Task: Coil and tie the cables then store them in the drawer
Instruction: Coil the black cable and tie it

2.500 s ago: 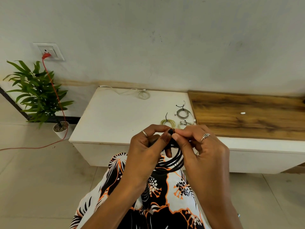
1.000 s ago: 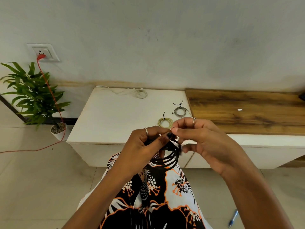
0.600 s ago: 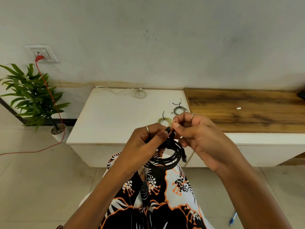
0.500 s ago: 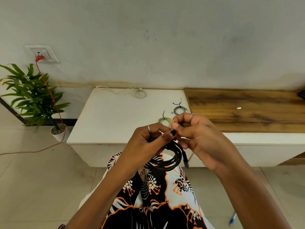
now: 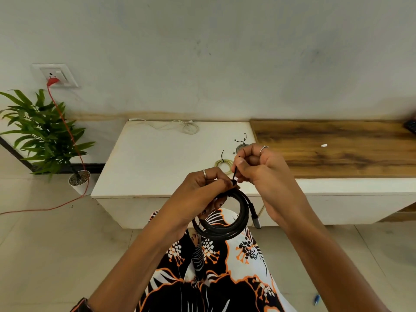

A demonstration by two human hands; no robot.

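My left hand (image 5: pixel 200 194) grips the top of a coiled black cable (image 5: pixel 227 228), which hangs in loops in front of the white cabinet with its grey plug (image 5: pixel 255 218) dangling on the right. My right hand (image 5: pixel 261 170) pinches a thin black twist tie (image 5: pixel 234 174) that rises from the top of the coil. On the white cabinet top (image 5: pixel 157 161) lie a tied yellow-green cable coil (image 5: pixel 222 163), a tied grey coil (image 5: pixel 240 147) partly hidden behind my right hand, and a loose white cable (image 5: pixel 177 126) at the back.
A wooden top (image 5: pixel 337 147) with a small white piece (image 5: pixel 324 145) extends to the right. A potted plant (image 5: pixel 45 136) stands on the floor at left, with a red cord (image 5: pixel 67 131) running from the wall socket (image 5: pixel 55 75). A blue pen (image 5: pixel 317 299) lies on the floor.
My right hand has lifted up and right, pulling the black tie out straight above the coil. The coil has turned so its plug hangs free on the right.
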